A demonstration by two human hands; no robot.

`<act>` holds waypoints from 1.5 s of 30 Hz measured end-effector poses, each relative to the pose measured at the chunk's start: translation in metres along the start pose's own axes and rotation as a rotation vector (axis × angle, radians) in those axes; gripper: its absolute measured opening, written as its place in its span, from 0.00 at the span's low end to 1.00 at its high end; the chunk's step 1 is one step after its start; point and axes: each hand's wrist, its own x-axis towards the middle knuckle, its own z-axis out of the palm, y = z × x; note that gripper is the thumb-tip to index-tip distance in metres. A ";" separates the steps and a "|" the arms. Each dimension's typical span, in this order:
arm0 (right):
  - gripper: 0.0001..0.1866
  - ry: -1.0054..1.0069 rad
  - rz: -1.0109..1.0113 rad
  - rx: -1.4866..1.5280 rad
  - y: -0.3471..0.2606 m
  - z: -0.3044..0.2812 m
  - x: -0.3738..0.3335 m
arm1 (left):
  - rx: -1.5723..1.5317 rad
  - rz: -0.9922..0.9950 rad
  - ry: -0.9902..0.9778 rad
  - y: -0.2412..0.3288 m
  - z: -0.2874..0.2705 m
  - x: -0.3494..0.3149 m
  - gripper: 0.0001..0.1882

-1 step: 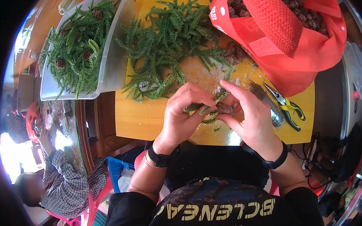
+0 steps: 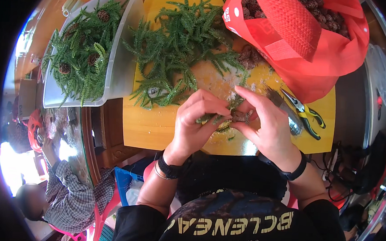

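My left hand (image 2: 196, 120) is closed in a pinch on a green artificial pine sprig (image 2: 224, 127) above the near part of the yellow table (image 2: 153, 131). Opposite it, my right hand (image 2: 270, 124) has its thumb and fingers curled round a brown pine cone (image 2: 242, 117), which sits against the sprig. The fingers cover much of both, so I cannot tell how the cone and sprig are joined. Just beyond my hands lies a heap of loose green pine sprigs (image 2: 184, 37). A few more pine cones (image 2: 250, 57) lie beside the heap.
A clear plastic bin (image 2: 112, 83) at the left holds sprigs with cones. At the far right stands a red bag (image 2: 311, 76) full of cones. Pliers (image 2: 306, 115) with yellow-black handles lie beside a bundle of thin wires (image 2: 285, 105). A person in a checked shirt (image 2: 75, 201) sits lower left.
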 end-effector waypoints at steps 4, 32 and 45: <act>0.35 0.033 0.011 0.010 0.001 0.000 -0.001 | 0.139 0.146 0.074 0.003 0.003 -0.001 0.13; 0.31 0.006 -0.036 -0.012 -0.004 -0.004 -0.001 | -0.289 -0.195 0.190 0.002 0.008 -0.006 0.08; 0.27 0.032 -0.037 -0.040 -0.004 -0.004 -0.001 | -0.301 -0.207 0.161 0.007 0.015 -0.007 0.09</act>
